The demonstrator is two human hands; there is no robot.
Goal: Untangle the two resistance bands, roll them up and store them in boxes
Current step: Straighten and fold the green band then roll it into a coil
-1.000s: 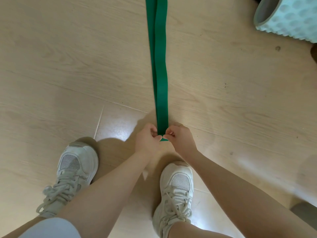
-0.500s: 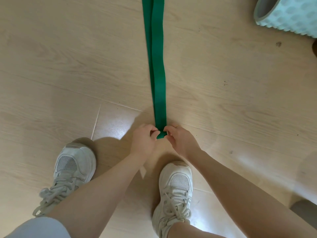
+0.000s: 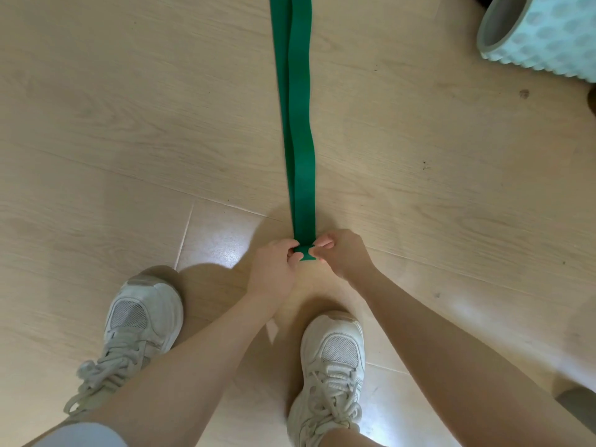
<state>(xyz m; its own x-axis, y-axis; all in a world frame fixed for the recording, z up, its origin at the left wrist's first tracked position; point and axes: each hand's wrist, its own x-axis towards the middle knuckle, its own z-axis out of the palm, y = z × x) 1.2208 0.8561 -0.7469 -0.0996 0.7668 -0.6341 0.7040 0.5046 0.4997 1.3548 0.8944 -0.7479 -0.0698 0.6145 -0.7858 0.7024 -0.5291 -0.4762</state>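
Observation:
A green resistance band (image 3: 298, 124) lies flat and doubled on the pale wood floor, running straight away from me out of the top of the view. Its near end is turned over into a small roll (image 3: 304, 254) just in front of my feet. My left hand (image 3: 274, 272) pinches the left side of that roll, and my right hand (image 3: 343, 258) pinches the right side. Only this one band is in sight; no box is visible.
A pale blue textured foam roller (image 3: 541, 37) lies at the top right. My two white sneakers, left (image 3: 142, 321) and right (image 3: 332, 359), stand on the floor (image 3: 129, 124) below the hands. A dark object edge (image 3: 577, 404) shows at the bottom right.
The band's near end has been turned over into a small roll between my fingers. Both hands have stayed at the same spot on the floor.

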